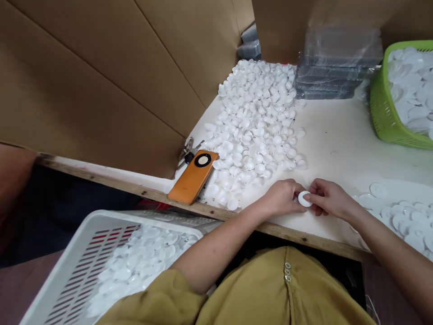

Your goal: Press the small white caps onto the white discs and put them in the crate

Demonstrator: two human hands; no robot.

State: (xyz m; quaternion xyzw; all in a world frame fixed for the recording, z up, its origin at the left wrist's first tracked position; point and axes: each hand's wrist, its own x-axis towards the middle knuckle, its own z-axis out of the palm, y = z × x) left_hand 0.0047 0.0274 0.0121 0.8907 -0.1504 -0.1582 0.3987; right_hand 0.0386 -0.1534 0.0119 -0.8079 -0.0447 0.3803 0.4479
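Observation:
My left hand (282,197) and my right hand (328,197) meet at the front of the white table (338,144), both pinching one small white round plastic cap (304,198) between their fingertips. A large heap of similar small white caps (257,122) spreads over the table just behind my left hand. Flatter white discs (406,219) lie on the table to the right of my right hand.
An orange phone (193,176) lies at the table's front edge beside keys (188,150). A white slotted basket (101,262) with clear pieces sits low at the left. A green basket (384,108) of discs stands at the far right. Stacked clear trays (334,67) and cardboard walls (101,76) are behind.

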